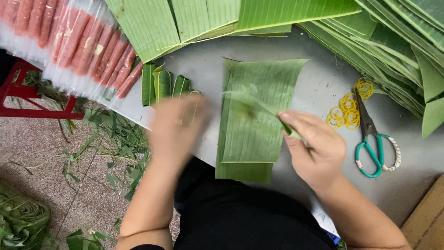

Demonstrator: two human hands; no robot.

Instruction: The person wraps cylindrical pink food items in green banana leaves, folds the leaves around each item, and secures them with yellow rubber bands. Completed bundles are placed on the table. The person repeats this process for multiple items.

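Note:
My right hand (314,148) pinches a thin strip of green leaf (259,109) that stretches left over a stack of cut banana leaf pieces (252,134) lying flat on the grey table (319,83). My left hand (178,127) is blurred with motion at the table's left edge, beside several small leaf-wrapped rolls (162,85). Whether it holds anything I cannot tell.
Plastic sleeves of pink meat rolls (78,41) lie at the upper left. Large banana leaves (393,37) are piled along the back and right. Yellow rubber bands (347,109) and green-handled scissors (372,139) lie right of the stack. Leaf scraps (111,143) litter the floor near a red stool (27,97).

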